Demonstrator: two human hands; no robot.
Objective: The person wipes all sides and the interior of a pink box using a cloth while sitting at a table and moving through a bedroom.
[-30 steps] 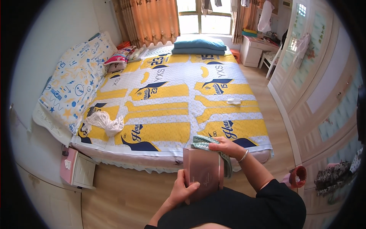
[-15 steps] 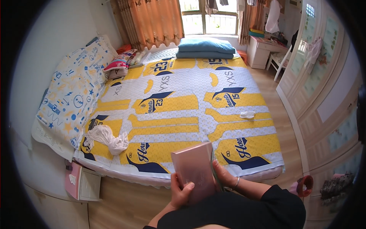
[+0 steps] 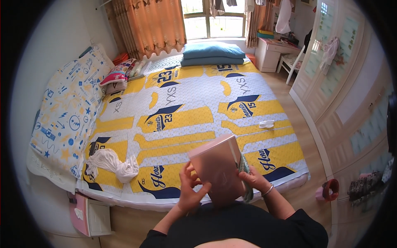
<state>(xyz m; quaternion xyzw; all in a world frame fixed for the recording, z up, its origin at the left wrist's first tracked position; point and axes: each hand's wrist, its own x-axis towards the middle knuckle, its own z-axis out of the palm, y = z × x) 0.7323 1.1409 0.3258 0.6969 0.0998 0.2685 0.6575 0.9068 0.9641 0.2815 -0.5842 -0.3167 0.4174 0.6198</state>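
Note:
A flat rose-pink box [image 3: 219,169] is held upright and slightly tilted in front of my body, above the near edge of the bed. My left hand [image 3: 192,191] holds its left side, thumb against the broad face and fingers at the edge. On the opposite side, my right hand [image 3: 253,178], with a bracelet at the wrist, grips the box's right edge. A greenish patterned strip [image 3: 245,167] runs along that edge beside my right fingers; I cannot make out what it is.
The bed [image 3: 178,124] wears a yellow, white and navy sheet. On it lie crumpled white cloth [image 3: 113,164], a small white packet [image 3: 266,124], pillows [image 3: 118,72] and a folded blue quilt [image 3: 213,53]. A nightstand [image 3: 93,215] stands near left; a red-rimmed bin [image 3: 327,191] near right.
The box has risen and turned, tipping to the right. My left hand has loosened its hold and spread its fingers at the edge. More of the greenish strip shows.

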